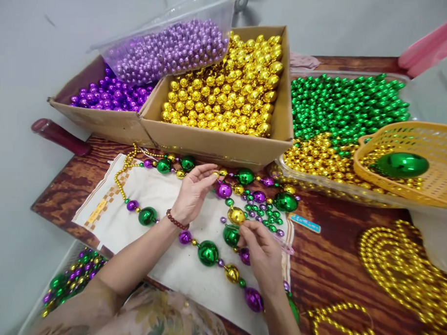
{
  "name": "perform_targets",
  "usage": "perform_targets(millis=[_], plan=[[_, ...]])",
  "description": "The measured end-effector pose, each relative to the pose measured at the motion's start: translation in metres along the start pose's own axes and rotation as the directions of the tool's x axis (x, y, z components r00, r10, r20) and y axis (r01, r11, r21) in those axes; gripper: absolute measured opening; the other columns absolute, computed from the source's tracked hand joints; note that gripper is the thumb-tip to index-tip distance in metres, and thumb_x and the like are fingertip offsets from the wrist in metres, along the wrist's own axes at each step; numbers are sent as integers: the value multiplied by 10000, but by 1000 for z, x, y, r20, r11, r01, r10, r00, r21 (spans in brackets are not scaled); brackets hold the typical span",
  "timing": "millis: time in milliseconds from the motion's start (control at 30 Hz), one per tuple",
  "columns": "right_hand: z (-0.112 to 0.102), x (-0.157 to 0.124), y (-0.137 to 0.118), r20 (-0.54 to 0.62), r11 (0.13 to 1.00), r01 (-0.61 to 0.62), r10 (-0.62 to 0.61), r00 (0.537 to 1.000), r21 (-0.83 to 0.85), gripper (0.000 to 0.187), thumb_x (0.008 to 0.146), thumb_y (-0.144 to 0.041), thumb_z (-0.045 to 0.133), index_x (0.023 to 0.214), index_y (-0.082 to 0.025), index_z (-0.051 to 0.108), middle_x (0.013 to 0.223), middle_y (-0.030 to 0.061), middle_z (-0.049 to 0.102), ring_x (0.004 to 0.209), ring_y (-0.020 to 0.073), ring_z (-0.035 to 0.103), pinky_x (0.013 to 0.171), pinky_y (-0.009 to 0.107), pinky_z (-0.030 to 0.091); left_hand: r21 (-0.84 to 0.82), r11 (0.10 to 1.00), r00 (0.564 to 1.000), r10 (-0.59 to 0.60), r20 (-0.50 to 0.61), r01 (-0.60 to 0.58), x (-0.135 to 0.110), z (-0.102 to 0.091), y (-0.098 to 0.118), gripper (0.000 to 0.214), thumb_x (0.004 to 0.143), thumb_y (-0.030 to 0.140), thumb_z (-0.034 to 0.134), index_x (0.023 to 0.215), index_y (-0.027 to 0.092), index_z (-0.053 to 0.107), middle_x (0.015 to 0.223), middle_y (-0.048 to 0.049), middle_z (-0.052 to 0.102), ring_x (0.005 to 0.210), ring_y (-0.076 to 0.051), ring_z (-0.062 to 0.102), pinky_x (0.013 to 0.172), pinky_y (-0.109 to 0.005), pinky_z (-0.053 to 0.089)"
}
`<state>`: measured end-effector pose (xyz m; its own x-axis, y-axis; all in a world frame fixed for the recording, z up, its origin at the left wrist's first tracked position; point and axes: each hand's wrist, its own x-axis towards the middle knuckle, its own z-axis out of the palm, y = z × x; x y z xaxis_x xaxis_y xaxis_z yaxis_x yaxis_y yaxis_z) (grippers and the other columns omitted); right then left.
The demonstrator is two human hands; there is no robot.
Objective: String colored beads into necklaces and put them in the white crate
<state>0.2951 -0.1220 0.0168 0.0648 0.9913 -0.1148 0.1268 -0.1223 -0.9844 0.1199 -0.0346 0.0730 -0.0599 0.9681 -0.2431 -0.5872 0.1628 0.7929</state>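
A bead strand (236, 215) of purple, green and gold balls runs between my hands above a white cloth. My left hand (194, 192), with a brown bead bracelet at the wrist, pinches its upper end beside a small gold bead. The fingertips of my right hand (261, 249) are closed on the strand beside a gold and a large green bead; the exact grip is partly hidden. A bead necklace (208, 253) with large balls and a thin gold chain loops around on the cloth (132, 250). Loose small green and purple beads (271, 215) lie right of the strand.
Behind stand cardboard boxes of purple (112, 96) and gold beads (218, 99), a tilted clear bin (169, 51) on top. A clear tray holds green and gold beads (346, 101), with a yellow basket (408, 130) over it. Gold bead strings (392, 261) lie right.
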Motion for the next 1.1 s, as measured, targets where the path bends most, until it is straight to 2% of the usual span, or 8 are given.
perform_targets(millis=[200, 333, 500, 600, 700, 800, 933, 1100], plan=[[-7, 19, 2, 86, 998, -64, 64, 994, 6, 223, 858, -410, 621, 826, -189, 633, 562, -16, 570, 527, 143, 536, 510, 245, 404, 53, 998, 1000, 19, -22, -18, -8, -5, -4, 207, 705, 274, 820, 846, 162, 719, 906, -45, 731, 880, -151, 669, 801, -268, 501], [-9, 33, -5, 202, 996, -14, 32, 979, -90, 198, 851, -388, 596, 808, -197, 624, 537, -23, 576, 514, 146, 541, 522, 249, 397, 216, 966, 987, 155, -31, -145, -10, -15, 4, 180, 712, 310, 820, 793, 180, 727, 801, -8, 688, 727, -106, 598, 700, -233, 478], [-9, 43, -3, 314, 970, 80, -4, 949, -232, 198, 882, -353, 546, 850, -198, 664, 663, -8, 650, 522, 142, 593, 561, 265, 421, 485, 763, 897, 426, 120, -427, -15, -21, 16, 116, 805, 309, 762, 759, 205, 737, 782, -5, 613, 698, -113, 543, 637, -246, 441], [-9, 46, -8, 265, 940, 154, -72, 962, -305, 203, 901, -338, 546, 859, -195, 684, 820, 27, 687, 569, 146, 634, 611, 282, 450, 559, 646, 839, 510, 192, -520, -20, -16, 25, 129, 848, 297, 729, 749, 215, 723, 768, -11, 610, 727, -130, 551, 657, -261, 447], [-3, 50, -30, 222, 935, 233, -176, 959, -267, 208, 930, -343, 549, 950, -207, 706, 931, 45, 696, 609, 145, 644, 631, 282, 469, 585, 568, 795, 550, 254, -580, -25, -7, 35, 149, 865, 290, 716, 734, 221, 705, 747, -11, 610, 743, -139, 554, 673, -268, 461], [11, 57, -55, 354, 926, 327, -247, 902, -187, 226, 942, -351, 561, 1072, -236, 706, 1027, 37, 700, 624, 130, 635, 621, 262, 468, 585, 538, 777, 554, 298, -608, -27, 0, 44, 139, 868, 295, 715, 752, 219, 707, 773, -11, 613, 741, -137, 562, 655, -263, 473], [35, 66, -67, 550, 851, 461, -265, 792, -253, 166, 937, -245, 559, 926, -230, 724, 875, 8, 715, 718, 148, 634, 659, 241, 433, 569, 518, 754, 569, 328, -639, -30, 1, 54, 133, 859, 302, 729, 770, 205, 713, 806, -17, 620, 760, -133, 581, 665, -255, 484], [44, 72, -56, 593, 836, 483, -257, 763, -260, 227, 979, -271, 488, 824, -212, 643, 688, -26, 630, 631, 118, 582, 614, 211, 408, 502, 562, 742, 598, 303, -657, -29, -9, 59, 133, 862, 321, 730, 805, 203, 709, 805, -9, 631, 698, -109, 597, 660, -238, 505]])
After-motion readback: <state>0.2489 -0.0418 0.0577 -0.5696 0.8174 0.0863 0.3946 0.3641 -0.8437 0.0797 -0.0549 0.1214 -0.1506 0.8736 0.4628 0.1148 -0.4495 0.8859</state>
